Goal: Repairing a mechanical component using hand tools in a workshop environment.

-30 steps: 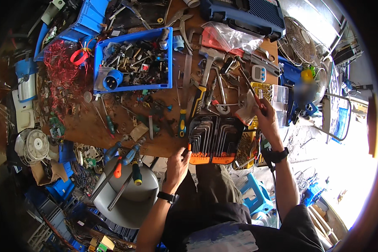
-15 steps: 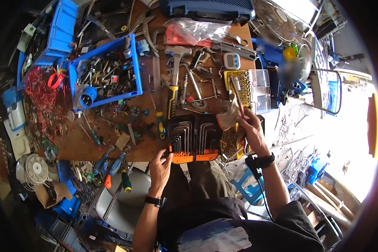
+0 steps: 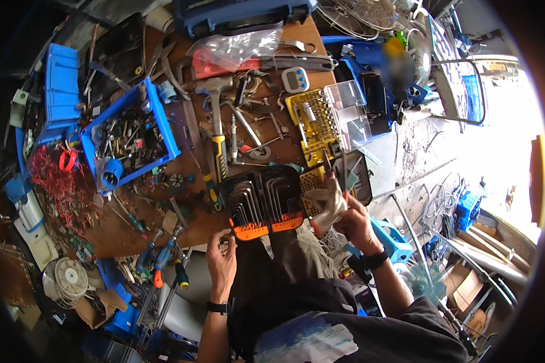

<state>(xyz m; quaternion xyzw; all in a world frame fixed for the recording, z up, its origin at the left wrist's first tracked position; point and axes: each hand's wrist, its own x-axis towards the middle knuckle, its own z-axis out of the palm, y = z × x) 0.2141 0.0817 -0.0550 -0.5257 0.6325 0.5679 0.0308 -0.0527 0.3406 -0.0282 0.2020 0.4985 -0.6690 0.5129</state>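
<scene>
My right hand (image 3: pixel 357 227) grips a whitish cloth (image 3: pixel 332 206) with reddish edging, bunched and partly blurred. It hangs over the near part of a yellow bit and socket set (image 3: pixel 312 121). In front of me lies a hex key set (image 3: pixel 241 202) in an unfolded black case with orange holders; the keys sit in both halves. Close to the case's near left corner is my left hand (image 3: pixel 222 260), fingers loosely curled with nothing visible in them. Beyond the case lie a claw hammer (image 3: pixel 217 109) and a yellow-and-black screwdriver (image 3: pixel 213 195).
A blue bin (image 3: pixel 169 130) of small metal parts stands on the left, beside tangled red wire (image 3: pixel 51 172). Several screwdrivers (image 3: pixel 165 257) jut over the table's near edge. A white timer (image 3: pixel 295 80) and a blue tool case (image 3: pixel 242 17) lie farther back.
The view has shifted, and the table's things appear farther left. My right hand has brought the cloth nearer to me. My left hand has come slightly away from the hex key case.
</scene>
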